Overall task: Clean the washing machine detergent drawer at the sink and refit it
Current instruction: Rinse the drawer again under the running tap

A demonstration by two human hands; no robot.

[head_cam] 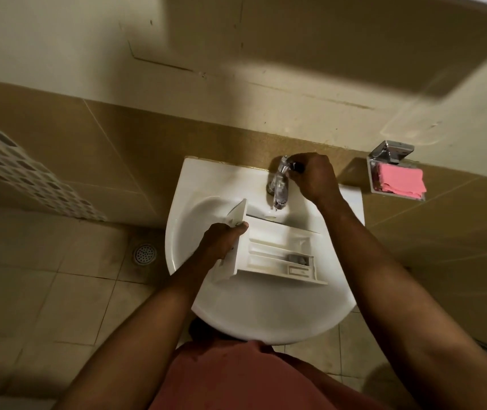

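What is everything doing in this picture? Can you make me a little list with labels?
place: white sink on a tiled wall
left hand: holds the detergent drawer by its front panel, over the basin
right hand: on the tap handle
water: none clearly visible running
drawer inside: compartments facing up, a grey part in one
wall dish: holds something pink

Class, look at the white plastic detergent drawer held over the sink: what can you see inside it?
The white plastic detergent drawer shows long divided compartments, with a small grey insert in the nearest one. The left hand covers its front panel end, so that part stays hidden.
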